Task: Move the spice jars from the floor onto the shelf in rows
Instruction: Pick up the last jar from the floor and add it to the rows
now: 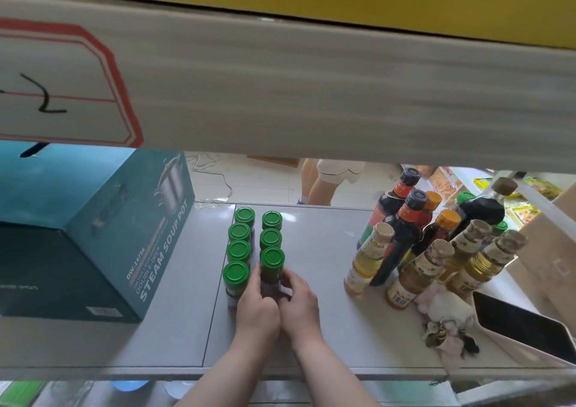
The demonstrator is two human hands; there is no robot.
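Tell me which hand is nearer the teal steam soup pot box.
Left. The left hand grips the front right-row spice jar on the side facing the box; the right hand holds the jar's far side.

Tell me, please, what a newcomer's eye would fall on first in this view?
Probably the two rows of green-lidded spice jars mid-shelf, where the left hand and right hand clasp the nearest jar of the right row. Next, the teal steam pot box at left and the sauce bottles at right.

Teal steam soup pot box (93, 235) stands left; sauce bottles (430, 241) cluster right (caps vary); tablet (523, 325) nearest.
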